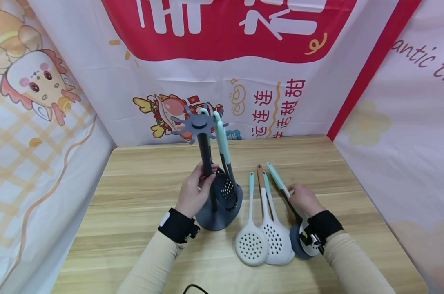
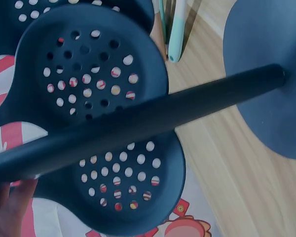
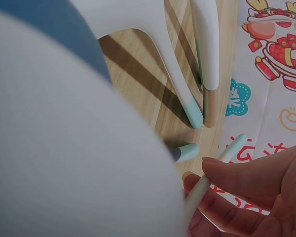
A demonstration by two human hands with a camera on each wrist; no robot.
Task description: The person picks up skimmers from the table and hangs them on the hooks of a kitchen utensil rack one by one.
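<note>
My left hand grips the dark upright pole of a utensil stand, thumb and fingers around it. Hooks fan out at its top, and a round base sits on the table. Dark perforated skimmers hang from the stand beside the pole; mint handles rise behind. At the right, my right hand pinches the thin pale handle of a white utensil between thumb and fingers. Its head is partly hidden under my wrist; a large blurred white surface fills the right wrist view.
Left of my right hand lie a white round skimmer, a white slotted turner, a brown handle and a dark ladle with a mint-tipped handle. Printed cloth stands behind the wooden table. A black cable shows at the front.
</note>
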